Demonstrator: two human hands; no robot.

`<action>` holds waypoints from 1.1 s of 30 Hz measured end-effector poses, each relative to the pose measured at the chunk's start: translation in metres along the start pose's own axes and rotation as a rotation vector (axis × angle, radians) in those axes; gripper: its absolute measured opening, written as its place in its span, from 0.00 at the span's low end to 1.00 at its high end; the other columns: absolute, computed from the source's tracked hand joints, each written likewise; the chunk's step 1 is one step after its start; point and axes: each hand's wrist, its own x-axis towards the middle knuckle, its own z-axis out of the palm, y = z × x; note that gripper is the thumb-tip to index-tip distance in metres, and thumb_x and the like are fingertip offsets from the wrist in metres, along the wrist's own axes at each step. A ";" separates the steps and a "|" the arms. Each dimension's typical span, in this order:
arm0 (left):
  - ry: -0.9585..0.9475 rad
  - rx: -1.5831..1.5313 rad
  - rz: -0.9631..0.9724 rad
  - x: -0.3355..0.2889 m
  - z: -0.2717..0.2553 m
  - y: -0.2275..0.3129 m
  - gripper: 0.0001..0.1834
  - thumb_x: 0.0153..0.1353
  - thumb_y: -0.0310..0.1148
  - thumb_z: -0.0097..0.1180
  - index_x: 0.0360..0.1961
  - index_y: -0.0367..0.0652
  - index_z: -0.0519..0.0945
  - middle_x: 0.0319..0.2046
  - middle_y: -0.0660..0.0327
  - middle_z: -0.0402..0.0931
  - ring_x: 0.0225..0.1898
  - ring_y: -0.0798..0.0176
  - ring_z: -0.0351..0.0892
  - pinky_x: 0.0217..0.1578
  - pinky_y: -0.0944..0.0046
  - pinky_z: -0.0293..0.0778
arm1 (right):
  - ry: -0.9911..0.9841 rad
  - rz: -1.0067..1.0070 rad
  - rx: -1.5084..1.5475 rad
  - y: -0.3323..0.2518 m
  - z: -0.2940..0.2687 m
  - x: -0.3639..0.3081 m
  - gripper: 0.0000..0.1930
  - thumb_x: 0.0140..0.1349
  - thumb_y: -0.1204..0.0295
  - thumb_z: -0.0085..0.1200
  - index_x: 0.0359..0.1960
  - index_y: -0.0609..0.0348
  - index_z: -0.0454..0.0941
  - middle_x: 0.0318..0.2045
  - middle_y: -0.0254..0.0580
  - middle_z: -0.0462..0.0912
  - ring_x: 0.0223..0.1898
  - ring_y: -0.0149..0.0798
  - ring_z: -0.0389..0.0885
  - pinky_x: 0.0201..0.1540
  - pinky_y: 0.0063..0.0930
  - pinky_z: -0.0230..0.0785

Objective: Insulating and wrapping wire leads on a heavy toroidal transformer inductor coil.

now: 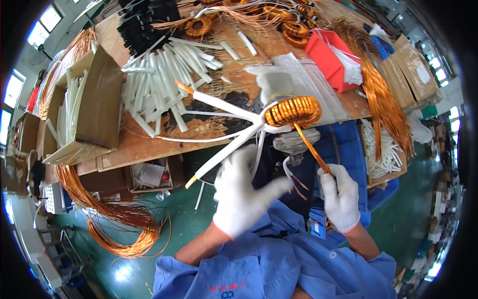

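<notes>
A toroidal coil wound with copper wire rests at the bench's front edge. Two thick copper leads in white sleeves spread leftward from it, with bare orange ends, beside thinner white leads. My right hand, in a white glove, pinches the lower end of a bare copper wire that runs down from the coil. My left hand, also gloved and slightly blurred, is open with its thumb stretched toward the right. Its fingertips are just below the lower sleeved lead; whether they touch a thin white lead I cannot tell.
Loose white sleeves lie piled on the wooden bench, beside a cardboard box. Finished coils sit at the back near a red bin. Copper wire bundles hang at the right and left.
</notes>
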 end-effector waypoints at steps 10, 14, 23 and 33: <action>-0.161 0.264 0.538 0.123 0.020 -0.007 0.50 0.38 0.50 0.87 0.63 0.42 0.81 0.56 0.48 0.84 0.66 0.38 0.79 0.68 0.45 0.74 | -0.154 -0.667 -0.992 -0.048 -0.020 -0.046 0.08 0.64 0.67 0.68 0.35 0.54 0.81 0.24 0.37 0.75 0.18 0.39 0.76 0.21 0.39 0.63; -0.088 0.163 0.502 0.125 0.020 -0.016 0.44 0.43 0.59 0.84 0.56 0.42 0.84 0.52 0.51 0.86 0.60 0.42 0.84 0.73 0.42 0.70 | -0.244 -0.964 -0.739 -0.134 0.008 0.006 0.17 0.56 0.60 0.75 0.32 0.55 0.79 0.21 0.31 0.66 0.16 0.33 0.69 0.20 0.36 0.59; -0.549 -0.720 0.031 0.128 0.031 -0.039 0.44 0.63 0.41 0.82 0.72 0.27 0.74 0.63 0.52 0.82 0.64 0.60 0.82 0.67 0.58 0.78 | -0.057 -0.709 -1.042 -0.139 0.068 0.304 0.13 0.64 0.63 0.62 0.39 0.60 0.90 0.33 0.49 0.90 0.36 0.54 0.90 0.44 0.57 0.83; -0.620 -0.793 -0.182 0.153 0.021 -0.033 0.33 0.84 0.52 0.53 0.62 0.25 0.81 0.56 0.51 0.86 0.58 0.62 0.84 0.63 0.62 0.78 | -0.227 -0.379 -0.584 0.029 0.030 0.395 0.37 0.67 0.40 0.62 0.51 0.70 0.87 0.47 0.71 0.89 0.49 0.65 0.90 0.55 0.52 0.80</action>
